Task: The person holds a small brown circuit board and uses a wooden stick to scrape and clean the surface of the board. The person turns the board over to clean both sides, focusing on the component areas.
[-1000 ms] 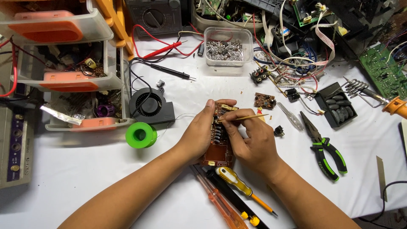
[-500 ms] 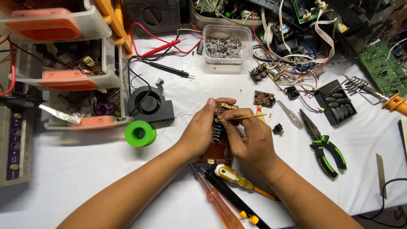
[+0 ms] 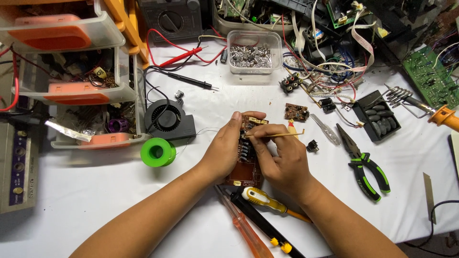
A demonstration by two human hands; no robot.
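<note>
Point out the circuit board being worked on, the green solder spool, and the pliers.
circuit board [image 3: 245, 176], head view, lower bare part between the hands
solder spool [image 3: 158, 152], head view, green flange face
pliers [image 3: 367, 173], head view, green-and-black handles

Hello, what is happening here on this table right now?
A person is working on a brown circuit board on a white table. The left hand holds the board's edge, while the right hand holds a thin yellowish tool with its tip on the board. Screwdrivers lie just below the hands, green-handled pliers to the right, and a green spool to the left.
</note>
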